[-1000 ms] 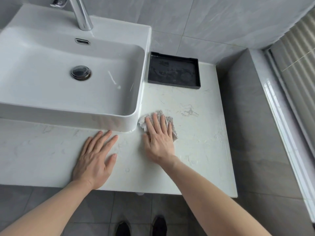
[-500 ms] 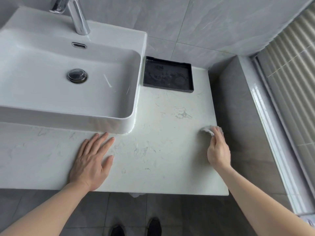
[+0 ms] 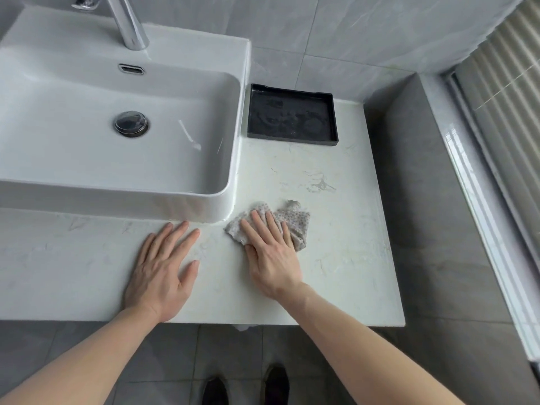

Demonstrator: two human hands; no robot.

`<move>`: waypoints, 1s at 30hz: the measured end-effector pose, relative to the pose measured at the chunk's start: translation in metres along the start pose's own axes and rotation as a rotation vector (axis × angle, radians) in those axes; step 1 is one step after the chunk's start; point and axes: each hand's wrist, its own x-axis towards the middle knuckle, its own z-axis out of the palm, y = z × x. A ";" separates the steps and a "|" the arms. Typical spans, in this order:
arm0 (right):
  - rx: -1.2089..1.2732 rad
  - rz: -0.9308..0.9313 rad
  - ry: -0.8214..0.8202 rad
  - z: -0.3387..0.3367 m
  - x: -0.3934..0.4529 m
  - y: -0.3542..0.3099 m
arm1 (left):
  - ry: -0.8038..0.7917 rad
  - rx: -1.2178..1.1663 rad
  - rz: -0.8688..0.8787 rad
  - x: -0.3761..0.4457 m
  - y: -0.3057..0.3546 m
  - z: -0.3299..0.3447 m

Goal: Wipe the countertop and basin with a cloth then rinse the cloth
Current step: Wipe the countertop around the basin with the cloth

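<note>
I find the speckled cloth [image 3: 287, 222] lying crumpled on the white marble tabletop [image 3: 344, 258], just beside the front right corner of the white basin [image 3: 225, 200]. My right hand [image 3: 273, 260] rests flat on it, fingers straight and together, pressing down with no curled grip. My left hand [image 3: 162, 276] lies flat on the bare tabletop, fingers straight and slightly spread, holding nothing, its fingertips near the basin's front wall.

Assessment: the cloth looks thin, soft and light, and will bunch and fold under a sideways push. Flat palm pressure over its middle suits wiping; for lifting it to the chrome tap [image 3: 128, 24], I would gather the loose folds at its far right edge into the fingers. If wet, it may cling to the stone.

A black tray [image 3: 292, 118] sits against the wall, beside the basin.
</note>
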 end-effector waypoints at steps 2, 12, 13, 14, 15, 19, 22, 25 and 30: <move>-0.010 0.044 0.001 -0.007 -0.005 0.020 | 0.001 -0.011 -0.005 0.000 0.001 0.000; -0.103 0.328 0.054 -0.062 -0.047 0.111 | 0.005 -0.032 -0.009 -0.001 0.002 -0.002; -0.110 0.340 0.052 -0.065 -0.051 0.113 | 0.006 -0.034 -0.009 -0.001 0.002 -0.002; -0.111 0.355 0.047 -0.067 -0.052 0.113 | 0.006 -0.033 -0.010 0.000 0.002 -0.002; -0.106 0.370 0.038 -0.067 -0.051 0.113 | 0.004 -0.031 -0.012 0.000 0.002 -0.002; -0.046 0.430 0.061 -0.057 -0.034 0.105 | 0.001 -0.029 -0.013 -0.001 0.003 -0.002; 0.040 0.320 0.117 -0.048 -0.020 0.087 | -0.009 -0.021 -0.019 0.000 0.004 -0.003; 0.195 0.243 0.114 -0.039 -0.005 0.048 | -0.017 -0.011 -0.019 -0.001 0.004 -0.003; 0.105 -0.045 -0.065 -0.007 -0.003 -0.020 | -0.009 -0.011 -0.012 0.000 0.002 -0.004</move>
